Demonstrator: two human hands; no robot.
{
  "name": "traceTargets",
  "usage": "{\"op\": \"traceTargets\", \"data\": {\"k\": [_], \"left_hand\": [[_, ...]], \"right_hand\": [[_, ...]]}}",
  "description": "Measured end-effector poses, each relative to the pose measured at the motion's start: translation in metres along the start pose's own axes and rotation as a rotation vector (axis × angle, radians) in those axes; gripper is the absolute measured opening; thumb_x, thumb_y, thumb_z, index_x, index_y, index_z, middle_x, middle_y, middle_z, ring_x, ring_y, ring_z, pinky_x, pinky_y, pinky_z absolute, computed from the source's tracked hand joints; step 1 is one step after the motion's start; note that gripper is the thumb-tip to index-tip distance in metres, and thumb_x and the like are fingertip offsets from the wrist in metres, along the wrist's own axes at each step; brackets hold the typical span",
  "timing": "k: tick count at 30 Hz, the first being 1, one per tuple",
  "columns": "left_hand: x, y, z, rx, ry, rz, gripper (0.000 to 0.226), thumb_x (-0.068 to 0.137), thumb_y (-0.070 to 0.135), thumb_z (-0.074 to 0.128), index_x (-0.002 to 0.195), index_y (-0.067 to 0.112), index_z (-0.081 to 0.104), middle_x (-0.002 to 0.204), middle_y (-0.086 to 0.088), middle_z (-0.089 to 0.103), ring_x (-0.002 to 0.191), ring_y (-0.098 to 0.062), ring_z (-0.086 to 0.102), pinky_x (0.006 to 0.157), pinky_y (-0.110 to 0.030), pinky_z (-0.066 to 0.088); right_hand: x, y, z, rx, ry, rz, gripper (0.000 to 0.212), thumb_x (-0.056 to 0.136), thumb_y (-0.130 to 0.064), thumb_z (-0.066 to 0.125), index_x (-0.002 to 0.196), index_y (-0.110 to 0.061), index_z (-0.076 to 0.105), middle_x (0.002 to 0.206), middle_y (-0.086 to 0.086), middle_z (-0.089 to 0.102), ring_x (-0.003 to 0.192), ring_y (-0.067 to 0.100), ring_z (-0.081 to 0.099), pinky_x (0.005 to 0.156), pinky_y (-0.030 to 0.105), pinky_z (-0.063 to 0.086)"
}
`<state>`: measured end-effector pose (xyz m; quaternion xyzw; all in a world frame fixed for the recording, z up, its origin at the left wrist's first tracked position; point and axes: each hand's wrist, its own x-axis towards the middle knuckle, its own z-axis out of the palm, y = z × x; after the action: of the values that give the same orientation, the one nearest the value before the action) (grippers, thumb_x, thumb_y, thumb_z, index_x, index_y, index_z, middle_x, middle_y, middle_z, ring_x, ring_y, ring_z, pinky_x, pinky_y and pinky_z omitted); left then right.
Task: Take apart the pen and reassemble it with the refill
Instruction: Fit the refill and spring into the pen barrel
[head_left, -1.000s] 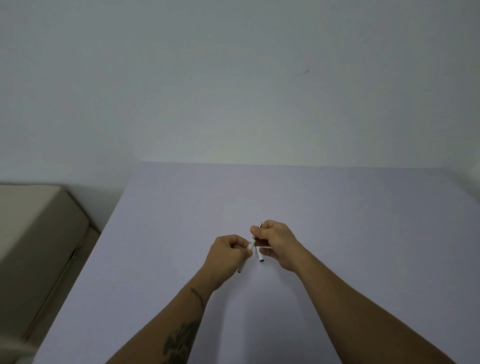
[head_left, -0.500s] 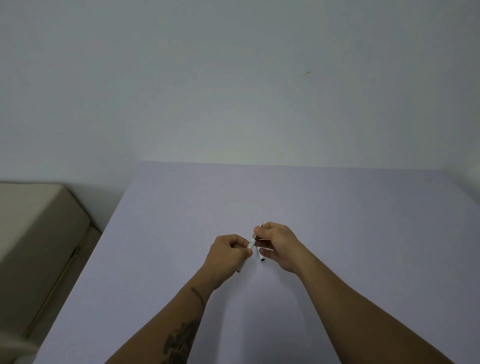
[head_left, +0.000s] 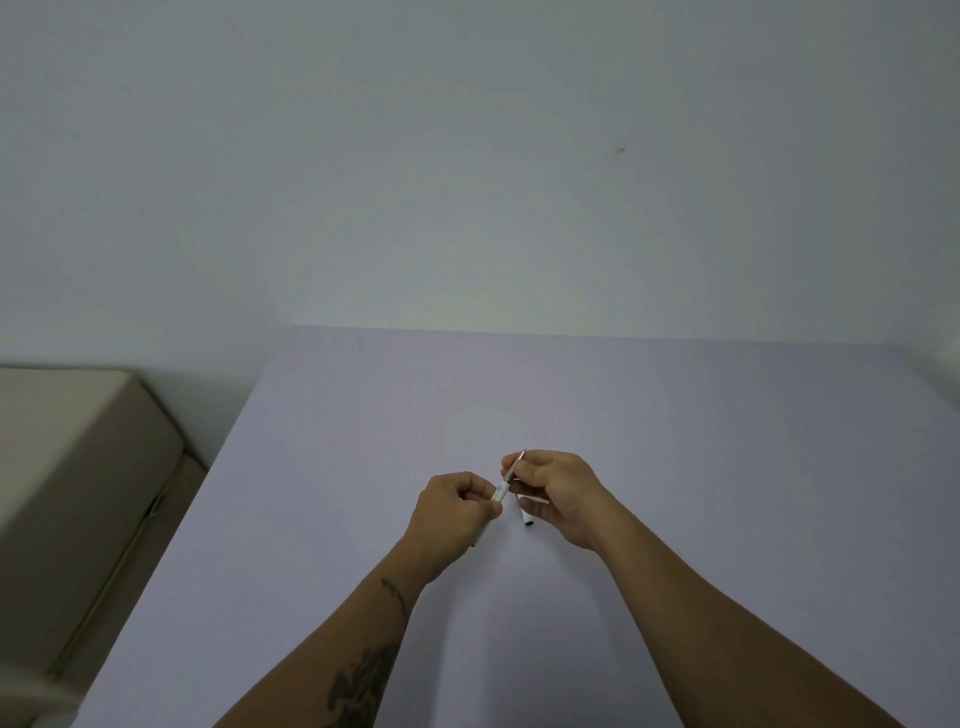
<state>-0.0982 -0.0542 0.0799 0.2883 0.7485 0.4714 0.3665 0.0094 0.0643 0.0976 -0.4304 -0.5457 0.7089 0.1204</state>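
Above the middle of the pale table (head_left: 675, 467) both my hands hold pen parts. My left hand (head_left: 452, 512) is closed around a white pen barrel (head_left: 500, 491), whose lower end pokes out below the fist. My right hand (head_left: 556, 493) pinches the thin front part with a metal tip (head_left: 521, 454) that points up and away, in line with the barrel. A second thin white piece with a dark end (head_left: 525, 517) hangs down from my right fingers. My fingers hide the joint between the parts.
The table runs back to a plain light wall (head_left: 467, 182). Left of the table stands a beige upholstered seat or bed (head_left: 67, 457), lower than the tabletop.
The hands have stayed almost in place. My right hand has drawn slightly away from the left, so a little more of the thin front part shows between them.
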Motion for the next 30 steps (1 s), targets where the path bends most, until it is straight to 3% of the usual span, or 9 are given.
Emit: {"op": "traceTargets", "data": {"k": [3, 7, 10, 13, 20, 23, 25, 30], "left_hand": [[0.002, -0.001, 0.001, -0.008, 0.021, 0.012, 0.009, 0.082, 0.011, 0.070, 0.076, 0.018, 0.072, 0.062, 0.005, 0.060, 0.058, -0.010, 0.053, 0.053, -0.021, 0.045], [0.004, 0.001, 0.001, -0.017, 0.003, 0.021, 0.013, 0.082, 0.010, 0.070, 0.074, 0.020, 0.071, 0.059, 0.007, 0.059, 0.052, -0.006, 0.053, 0.042, -0.008, 0.042], [0.005, 0.002, 0.001, -0.020, -0.004, 0.019, 0.012, 0.083, 0.009, 0.069, 0.074, 0.018, 0.071, 0.058, 0.007, 0.058, 0.055, -0.008, 0.054, 0.043, -0.008, 0.042], [0.006, 0.004, 0.000, -0.023, -0.013, 0.020, 0.011, 0.083, 0.008, 0.069, 0.075, 0.017, 0.070, 0.058, 0.006, 0.057, 0.055, -0.009, 0.053, 0.043, -0.008, 0.042], [0.006, 0.006, 0.001, -0.008, -0.033, 0.013, 0.012, 0.083, 0.009, 0.069, 0.075, 0.018, 0.070, 0.060, 0.005, 0.058, 0.058, -0.010, 0.053, 0.050, -0.015, 0.042], [0.007, 0.007, 0.003, 0.002, -0.038, 0.021, 0.011, 0.084, 0.009, 0.068, 0.077, 0.017, 0.071, 0.061, 0.005, 0.058, 0.058, -0.010, 0.053, 0.047, -0.012, 0.043], [0.007, 0.006, 0.003, 0.000, -0.040, 0.022, 0.010, 0.084, 0.009, 0.068, 0.078, 0.016, 0.071, 0.061, 0.004, 0.058, 0.058, -0.010, 0.053, 0.045, -0.010, 0.043], [0.009, 0.004, 0.003, -0.006, -0.034, 0.010, 0.008, 0.083, 0.010, 0.068, 0.078, 0.015, 0.071, 0.062, 0.003, 0.059, 0.058, -0.011, 0.053, 0.048, -0.013, 0.044]], "right_hand": [[0.003, 0.000, 0.004, -0.043, 0.056, -0.030, 0.015, 0.090, -0.018, 0.067, 0.077, -0.011, 0.065, 0.083, 0.003, 0.071, 0.077, 0.015, 0.065, 0.065, 0.027, 0.053], [0.004, 0.000, 0.007, -0.088, 0.095, -0.059, 0.019, 0.088, -0.024, 0.070, 0.077, -0.012, 0.060, 0.080, 0.003, 0.069, 0.071, 0.015, 0.063, 0.062, 0.027, 0.052], [0.002, -0.003, 0.001, -0.001, 0.012, -0.004, 0.013, 0.092, -0.024, 0.065, 0.093, -0.013, 0.071, 0.085, 0.002, 0.071, 0.081, 0.018, 0.065, 0.068, 0.029, 0.052], [0.002, -0.006, -0.007, 0.083, -0.078, 0.031, 0.020, 0.094, -0.014, 0.059, 0.107, -0.014, 0.075, 0.091, 0.001, 0.073, 0.088, 0.019, 0.066, 0.073, 0.030, 0.051], [0.003, -0.001, -0.006, 0.025, 0.003, 0.018, 0.015, 0.095, -0.012, 0.060, 0.091, -0.009, 0.075, 0.089, 0.005, 0.073, 0.086, 0.017, 0.066, 0.073, 0.030, 0.053], [0.005, 0.000, -0.001, 0.000, 0.057, -0.008, 0.020, 0.091, -0.016, 0.066, 0.072, -0.012, 0.061, 0.080, 0.005, 0.067, 0.078, 0.018, 0.063, 0.068, 0.030, 0.051], [0.006, 0.001, 0.002, -0.040, 0.087, -0.028, 0.023, 0.089, -0.018, 0.067, 0.070, -0.013, 0.055, 0.079, 0.006, 0.065, 0.075, 0.019, 0.061, 0.065, 0.030, 0.050], [0.004, -0.002, -0.002, 0.030, -0.039, 0.038, 0.011, 0.092, -0.020, 0.063, 0.089, -0.012, 0.069, 0.083, 0.003, 0.068, 0.080, 0.020, 0.065, 0.069, 0.031, 0.049]]}}
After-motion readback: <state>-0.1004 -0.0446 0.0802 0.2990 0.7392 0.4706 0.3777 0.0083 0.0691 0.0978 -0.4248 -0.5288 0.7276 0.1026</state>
